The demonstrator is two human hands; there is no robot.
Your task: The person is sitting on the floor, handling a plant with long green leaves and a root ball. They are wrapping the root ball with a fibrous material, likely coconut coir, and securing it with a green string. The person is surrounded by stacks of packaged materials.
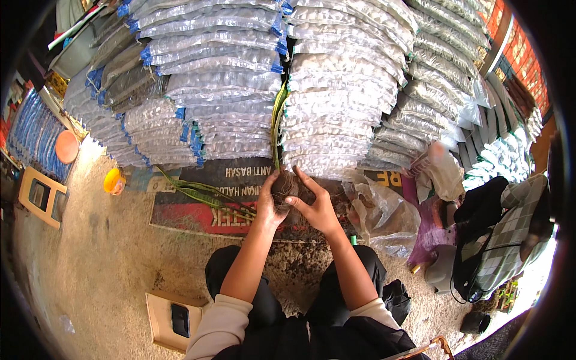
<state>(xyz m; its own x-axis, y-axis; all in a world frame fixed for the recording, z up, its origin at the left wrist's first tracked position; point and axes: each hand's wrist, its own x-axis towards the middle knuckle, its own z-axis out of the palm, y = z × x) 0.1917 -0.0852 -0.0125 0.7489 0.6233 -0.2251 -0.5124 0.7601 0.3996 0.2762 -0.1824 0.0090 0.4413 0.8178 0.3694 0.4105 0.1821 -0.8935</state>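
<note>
Between my two hands is the dark, soil-covered root ball [285,191] of a snake plant, held above a printed sheet [180,210] on the ground. Its long yellow-edged green leaves [276,123] rise upright against the stacked bags. My left hand [269,201] cups the root ball from the left side. From the right, my right hand [318,207] grips it with the thumb across the front and the fingers behind. Another snake plant [201,193] lies on the sheet to the left, its leaf bases beside my left wrist. Loose soil and fine roots are scattered over the sheet.
Tall stacks of filled clear plastic bags [336,90] stand right behind the sheet. A crumpled clear plastic bag [387,213] lies on the right, near a person in checked clothing [510,234]. Left are a yellow tub [114,181] and a wooden stool [29,195]; a phone [180,320] lies nearby.
</note>
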